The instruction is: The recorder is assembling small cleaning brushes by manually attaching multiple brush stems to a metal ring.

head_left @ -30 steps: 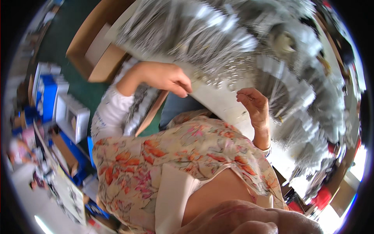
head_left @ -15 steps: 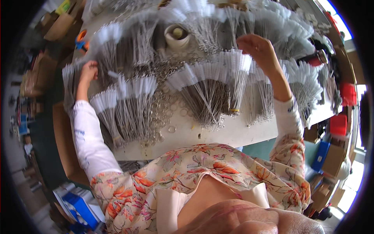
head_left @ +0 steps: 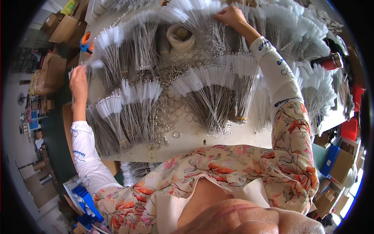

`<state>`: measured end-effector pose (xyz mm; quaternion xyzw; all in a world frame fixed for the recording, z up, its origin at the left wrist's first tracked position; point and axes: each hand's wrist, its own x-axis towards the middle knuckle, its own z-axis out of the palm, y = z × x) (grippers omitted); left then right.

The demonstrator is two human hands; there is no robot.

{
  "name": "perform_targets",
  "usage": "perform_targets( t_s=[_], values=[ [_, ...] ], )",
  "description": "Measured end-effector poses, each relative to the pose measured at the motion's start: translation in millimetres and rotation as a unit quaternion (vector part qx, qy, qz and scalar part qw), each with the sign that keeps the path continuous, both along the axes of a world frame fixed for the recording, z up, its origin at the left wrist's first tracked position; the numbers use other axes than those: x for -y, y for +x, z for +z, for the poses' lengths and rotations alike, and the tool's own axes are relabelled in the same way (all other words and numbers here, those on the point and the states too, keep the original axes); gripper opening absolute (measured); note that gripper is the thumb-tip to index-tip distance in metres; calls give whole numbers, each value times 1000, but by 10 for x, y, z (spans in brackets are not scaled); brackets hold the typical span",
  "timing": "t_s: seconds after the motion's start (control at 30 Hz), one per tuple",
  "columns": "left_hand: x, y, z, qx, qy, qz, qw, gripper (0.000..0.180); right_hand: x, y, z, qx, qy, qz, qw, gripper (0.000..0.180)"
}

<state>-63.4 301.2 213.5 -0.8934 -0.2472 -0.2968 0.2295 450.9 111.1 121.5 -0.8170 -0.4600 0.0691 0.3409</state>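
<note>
The person is leaning over a white counter (head_left: 233,138) that is lying almost buried under bundles of thin wire brushes. Each brush is showing a long grey twisted-wire stem with a white bristle tip at one end and a small loop at the other. The bundles are fanning out, so the white tips are forming pale arcs while the stems are crowding together into dark grey sheaves.

The left hand (head_left: 78,80) is reaching out to the counter's left edge, where it is resting with curled fingers on a brush bundle (head_left: 113,58); the white tips are spreading just beside the fingers. Whether the fingers are actually pinching any stems is not clear from here.

The right hand (head_left: 232,16) is stretching to the far side of the counter, knuckles up, with its fingers bent down into another far bundle (head_left: 218,37) of brushes. The fingertips are hiding among the wires, so I cannot tell whether it is gripping any.

Between the two arms, a large middle bundle (head_left: 218,97) is lying with its tips fanned toward the far side. A heap of loose metal rings (head_left: 169,109) is sitting in the centre of the counter, touching the bundles around it. A roll of cream tape (head_left: 181,36) is lying near the far edge, and an orange tape dispenser (head_left: 85,41) is sitting at the far left corner. Cardboard boxes (head_left: 64,27) are standing beyond the counter on the left.
</note>
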Motion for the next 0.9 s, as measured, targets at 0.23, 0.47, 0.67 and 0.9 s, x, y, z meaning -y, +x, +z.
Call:
perform_targets(
  t_s=[0.23,0.47,0.67,0.9],
  values=[
    [328,1495,-206,211,-594,-33,776,21,146,151,-160,-75,195,-45,977,22],
    [71,1656,-611,152,-583,47,797,18,1152,707,997,-129,538,-6,833,18],
    [10,1710,-684,148,-654,33,741,18,2083,1537,466,230,102,-271,929,23],
    [53,1814,-544,60,-670,65,737,15,2195,1433,25,182,-96,-348,915,29]
  ],
)
